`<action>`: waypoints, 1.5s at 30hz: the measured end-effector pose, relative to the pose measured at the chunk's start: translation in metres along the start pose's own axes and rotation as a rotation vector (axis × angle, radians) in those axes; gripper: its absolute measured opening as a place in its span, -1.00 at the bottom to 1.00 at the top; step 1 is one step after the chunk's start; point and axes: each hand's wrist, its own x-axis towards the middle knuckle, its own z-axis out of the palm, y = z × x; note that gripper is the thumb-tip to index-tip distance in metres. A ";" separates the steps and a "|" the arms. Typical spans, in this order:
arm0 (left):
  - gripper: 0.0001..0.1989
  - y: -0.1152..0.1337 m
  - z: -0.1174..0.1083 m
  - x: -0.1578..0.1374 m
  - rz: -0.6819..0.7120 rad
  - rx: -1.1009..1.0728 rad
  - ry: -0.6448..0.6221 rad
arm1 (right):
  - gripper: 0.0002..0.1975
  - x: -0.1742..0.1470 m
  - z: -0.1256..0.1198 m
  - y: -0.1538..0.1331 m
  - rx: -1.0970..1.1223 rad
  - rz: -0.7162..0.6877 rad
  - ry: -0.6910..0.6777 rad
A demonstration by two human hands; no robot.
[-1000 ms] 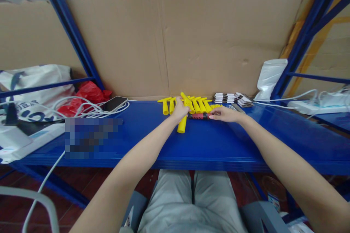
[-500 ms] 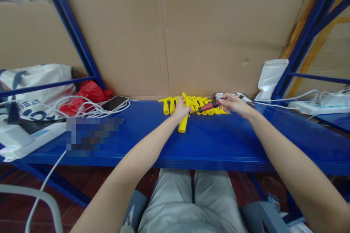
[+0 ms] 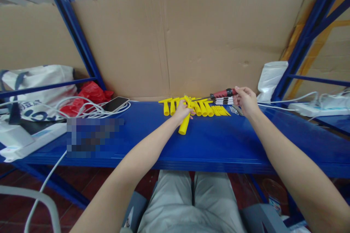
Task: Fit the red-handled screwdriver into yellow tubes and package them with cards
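My left hand [image 3: 183, 112] is closed around a yellow plastic piece with a round tubular handle [image 3: 183, 126], its hollow-looking end pointing toward me. In my right hand [image 3: 245, 99] is a screwdriver [image 3: 222, 94] with a red and black handle, gripped at the handle's end. Its shaft runs left toward the top of the held yellow piece; whether the tip touches it I cannot tell. Behind, several similar yellow pieces [image 3: 166, 107] stand in a row. To their right are flat, pointed yellow parts [image 3: 220, 111] and a stack of small black-and-white items [image 3: 223, 101].
A blue table [image 3: 218, 142] stands before a cardboard panel [image 3: 205, 43]. On the left are a phone [image 3: 117, 104], white cables [image 3: 87, 111], a red plastic bag [image 3: 91, 93] and a cloth bag [image 3: 41, 80]. A white pouch [image 3: 270, 80] leans at the back right.
My right hand has moved right and slightly up, taking the screwdriver with it, so the small stack behind shows more. My left hand still holds the yellow piece in nearly the same place.
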 end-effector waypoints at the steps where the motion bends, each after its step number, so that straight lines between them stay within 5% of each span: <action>1: -0.48 0.000 0.000 0.000 -0.013 -0.008 -0.004 | -0.54 0.000 0.001 0.000 0.010 0.004 -0.005; 27: -0.50 0.005 0.002 -0.006 -0.055 -0.137 -0.041 | -0.56 -0.003 0.004 0.001 -0.035 -0.052 -0.063; 36: -0.52 0.002 0.002 -0.006 0.133 0.027 0.018 | -0.76 -0.004 0.005 0.003 -0.195 -0.101 -0.024; 45: -0.37 -0.002 -0.001 -0.003 0.244 0.116 0.054 | -0.53 -0.018 0.010 -0.001 -0.551 -0.335 0.098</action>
